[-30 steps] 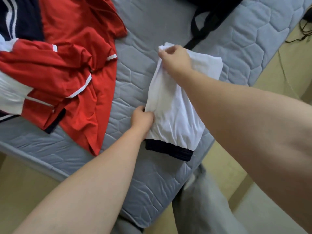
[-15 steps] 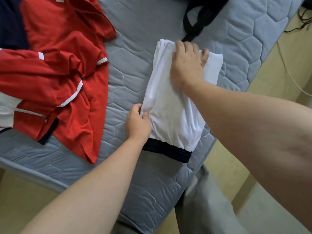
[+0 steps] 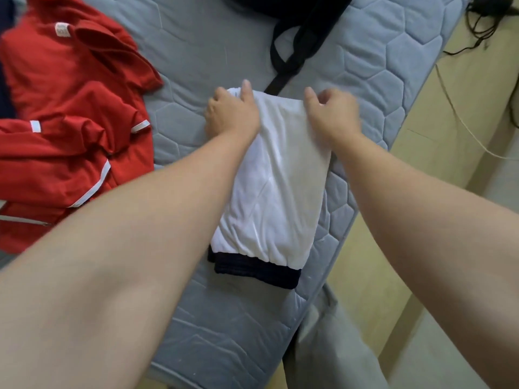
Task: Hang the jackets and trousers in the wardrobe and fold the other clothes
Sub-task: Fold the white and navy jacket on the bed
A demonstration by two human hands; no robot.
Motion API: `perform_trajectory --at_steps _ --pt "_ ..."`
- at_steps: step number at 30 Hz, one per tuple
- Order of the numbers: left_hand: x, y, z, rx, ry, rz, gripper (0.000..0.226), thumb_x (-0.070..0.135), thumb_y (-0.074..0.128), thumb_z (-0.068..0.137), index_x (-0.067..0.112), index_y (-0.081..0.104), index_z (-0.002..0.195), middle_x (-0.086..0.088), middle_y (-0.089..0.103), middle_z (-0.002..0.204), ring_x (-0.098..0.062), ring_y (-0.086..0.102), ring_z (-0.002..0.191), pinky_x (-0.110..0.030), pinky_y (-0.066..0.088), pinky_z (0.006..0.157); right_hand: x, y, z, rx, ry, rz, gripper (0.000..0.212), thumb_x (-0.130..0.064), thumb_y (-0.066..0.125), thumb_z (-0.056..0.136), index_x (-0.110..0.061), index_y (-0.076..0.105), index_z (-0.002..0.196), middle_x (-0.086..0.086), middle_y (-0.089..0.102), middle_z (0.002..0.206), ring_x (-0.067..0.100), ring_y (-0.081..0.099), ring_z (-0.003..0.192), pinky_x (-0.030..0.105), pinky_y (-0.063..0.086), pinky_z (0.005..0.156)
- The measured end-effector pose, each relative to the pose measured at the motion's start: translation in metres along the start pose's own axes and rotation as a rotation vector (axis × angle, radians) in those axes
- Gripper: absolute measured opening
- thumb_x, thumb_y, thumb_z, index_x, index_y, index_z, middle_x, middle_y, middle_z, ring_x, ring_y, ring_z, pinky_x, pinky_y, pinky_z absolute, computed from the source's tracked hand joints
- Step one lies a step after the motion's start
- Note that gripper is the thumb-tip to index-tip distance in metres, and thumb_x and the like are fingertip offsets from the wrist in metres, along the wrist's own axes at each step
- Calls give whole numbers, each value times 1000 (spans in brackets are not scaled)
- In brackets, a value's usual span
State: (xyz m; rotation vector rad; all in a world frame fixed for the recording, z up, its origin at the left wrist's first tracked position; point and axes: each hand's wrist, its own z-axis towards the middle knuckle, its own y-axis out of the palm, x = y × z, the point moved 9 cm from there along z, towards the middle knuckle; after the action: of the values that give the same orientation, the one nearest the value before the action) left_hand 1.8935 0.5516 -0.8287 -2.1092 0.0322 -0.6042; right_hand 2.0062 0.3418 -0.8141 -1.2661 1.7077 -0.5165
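Mattress [image 3: 196, 46], left hand [image 3: 231, 116], right hand [image 3: 334, 116] gripping white garment [image 3: 275, 197]

Bedroom: mattress [image 3: 373, 80], strewn clothes [image 3: 70, 108]

My head feed is evenly, softly lit from a source I can't place. It is bright enough that the white garment [image 3: 275, 175] in the centre nearly washes out, its folds reading only as faint grey creases with a slight sheen, and shadows are weak, just a soft dark rim beneath it on the mattress [image 3: 196, 51]. Motion blur smears the right hand [image 3: 334, 113] right of upper centre, the red clothes [image 3: 70, 122] at the left edge look soft, and the wide lens bows the mattress border at right and stretches both forearms toward the lower corners.
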Motion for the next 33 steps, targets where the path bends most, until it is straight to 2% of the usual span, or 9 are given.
perform_trajectory --at_steps 5,7,10,12,17,23,27,30,33 --pt "7 14 39 -28 -150 136 68 61 28 102 10 44 145 -13 46 149 -30 42 139 -40 33 109 29 -4 26 -320 36 166 68 -82 55 79 -17 76 81 -11 66 79 6 60 74 22 44 67" --pt "9 19 48 -62 -133 169 66 56 27 105 7 45 144 -15 47 149 -29 42 139 -40 33 109 35 -2 33 -399 38 119 68 -90 49 74 -27 74 79 -18 63 88 1 56 80 24 40 75" --pt "15 23 53 -53 -50 176 64 55 27 105 5 55 134 -15 57 139 -33 51 130 -39 40 99 34 12 34 -526 -4 31 93 -96 37 71 -24 72 119 -8 61 126 15 55 109 30 35 92" --pt "16 22 56 -26 15 146 64 56 29 105 4 60 125 -16 63 130 -35 56 123 -37 40 90 35 14 36 -539 -28 -8 96 -96 33 72 -23 71 121 -2 59 133 19 52 111 31 35 91" --pt "-7 10 78 50 -55 191 70 57 30 105 -2 63 122 -23 63 130 -40 55 124 -39 40 97 40 -3 52 -436 -94 -167 94 -91 25 82 -11 71 99 7 61 102 26 53 94 33 36 84" --pt "-7 7 62 163 -203 11 66 60 29 103 5 55 128 -15 62 132 -34 55 125 -38 40 97 23 9 57 -427 -208 -324 62 -66 32 101 -15 63 84 17 61 88 37 60 93 36 40 74" --pt "32 -38 -29 515 328 98 54 55 50 94 8 55 119 -10 56 127 -30 55 118 -44 38 93 32 8 58 -359 -191 -171 52 -61 46 99 -9 55 99 7 58 94 29 54 90 34 36 74" --pt "33 -11 -108 329 566 201 61 53 61 88 7 53 127 -13 50 140 -32 49 125 -52 33 104 21 9 57 -290 -212 -179 47 -54 51 98 -11 50 115 10 60 105 30 54 93 36 36 74" --pt "6 19 -153 170 493 323 77 67 56 87 10 43 138 -13 37 150 -33 36 136 -55 28 109 -8 13 54 -174 -298 -292 59 -67 37 92 -15 54 114 10 66 107 31 56 91 38 38 71"
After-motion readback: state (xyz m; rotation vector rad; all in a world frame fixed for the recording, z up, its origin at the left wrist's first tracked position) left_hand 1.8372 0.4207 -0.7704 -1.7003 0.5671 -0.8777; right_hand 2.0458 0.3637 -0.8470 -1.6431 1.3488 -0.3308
